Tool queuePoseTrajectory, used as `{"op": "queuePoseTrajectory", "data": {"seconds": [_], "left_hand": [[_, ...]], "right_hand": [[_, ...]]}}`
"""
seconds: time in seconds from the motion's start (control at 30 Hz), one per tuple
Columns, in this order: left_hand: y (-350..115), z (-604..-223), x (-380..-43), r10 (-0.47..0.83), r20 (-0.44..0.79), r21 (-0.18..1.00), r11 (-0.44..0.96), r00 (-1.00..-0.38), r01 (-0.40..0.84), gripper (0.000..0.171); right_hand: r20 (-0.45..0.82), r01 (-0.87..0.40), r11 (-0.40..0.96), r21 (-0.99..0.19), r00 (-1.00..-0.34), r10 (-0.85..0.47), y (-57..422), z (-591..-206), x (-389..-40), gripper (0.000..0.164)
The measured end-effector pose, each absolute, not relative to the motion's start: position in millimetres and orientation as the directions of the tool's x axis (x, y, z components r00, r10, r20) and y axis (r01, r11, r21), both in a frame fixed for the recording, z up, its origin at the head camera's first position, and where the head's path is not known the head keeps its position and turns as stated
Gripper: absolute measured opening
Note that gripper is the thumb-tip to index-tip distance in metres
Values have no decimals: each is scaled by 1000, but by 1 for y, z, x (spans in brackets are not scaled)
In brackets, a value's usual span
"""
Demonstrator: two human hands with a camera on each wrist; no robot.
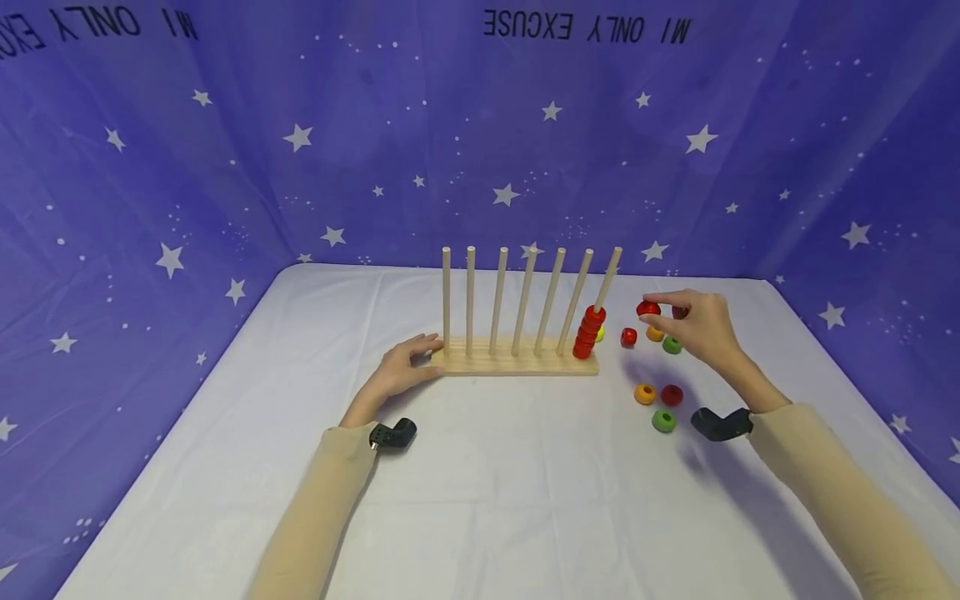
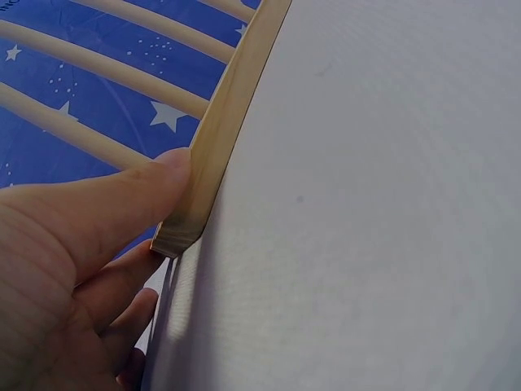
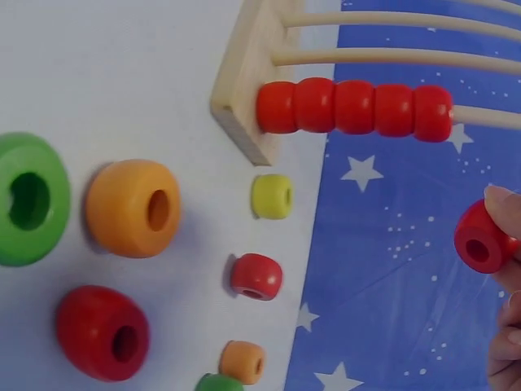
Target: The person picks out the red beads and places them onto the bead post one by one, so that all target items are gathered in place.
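Observation:
A wooden peg rack point(image 1: 517, 367) with several upright pegs stands on the white table. My left hand point(image 1: 405, 365) holds the left end of its base, thumb point(image 2: 167, 175) on the front edge and fingers round the end. On the rightmost peg sits a stack of several red beads point(image 1: 588, 333), with the upper part of the peg bare. To the right of the rack, my right hand point(image 1: 697, 327) pinches a red bead point(image 3: 482, 238) between thumb and fingers, raised above the table. The bead's hole shows in the right wrist view.
Loose beads lie right of the rack: a yellow bead point(image 3: 273, 196) behind its corner, a small red bead point(image 1: 628, 337), orange beads point(image 1: 645, 394), green beads point(image 1: 663, 421) and a nearer red bead point(image 1: 672, 395). A purple star-patterned cloth point(image 1: 450, 150) walls the table's back and sides.

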State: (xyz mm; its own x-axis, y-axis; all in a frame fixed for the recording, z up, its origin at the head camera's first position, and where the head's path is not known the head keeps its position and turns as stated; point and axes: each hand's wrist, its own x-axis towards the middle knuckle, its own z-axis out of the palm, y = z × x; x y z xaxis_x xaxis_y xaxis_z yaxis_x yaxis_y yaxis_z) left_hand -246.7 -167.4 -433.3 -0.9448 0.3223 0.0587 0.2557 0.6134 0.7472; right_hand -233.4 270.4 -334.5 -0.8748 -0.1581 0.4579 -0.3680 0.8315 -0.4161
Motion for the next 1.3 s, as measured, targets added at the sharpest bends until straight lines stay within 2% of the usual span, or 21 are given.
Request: {"op": "queuePoseTrajectory", "data": {"seconds": [0.5, 0.83, 1.3], "left_hand": [[-167, -432, -247, 329, 69, 754, 601, -942, 265, 54], [-168, -435, -247, 323, 69, 756, 600, -944, 261, 54], [-167, -437, -246, 322, 54, 754, 607, -945, 250, 54]], "right_hand": [[582, -449, 825, -343, -791, -189, 257, -315, -238, 33], [634, -476, 772, -422, -763, -124, 245, -303, -238, 29], [727, -551, 661, -510, -687, -12, 235, -287, -236, 29]]}}
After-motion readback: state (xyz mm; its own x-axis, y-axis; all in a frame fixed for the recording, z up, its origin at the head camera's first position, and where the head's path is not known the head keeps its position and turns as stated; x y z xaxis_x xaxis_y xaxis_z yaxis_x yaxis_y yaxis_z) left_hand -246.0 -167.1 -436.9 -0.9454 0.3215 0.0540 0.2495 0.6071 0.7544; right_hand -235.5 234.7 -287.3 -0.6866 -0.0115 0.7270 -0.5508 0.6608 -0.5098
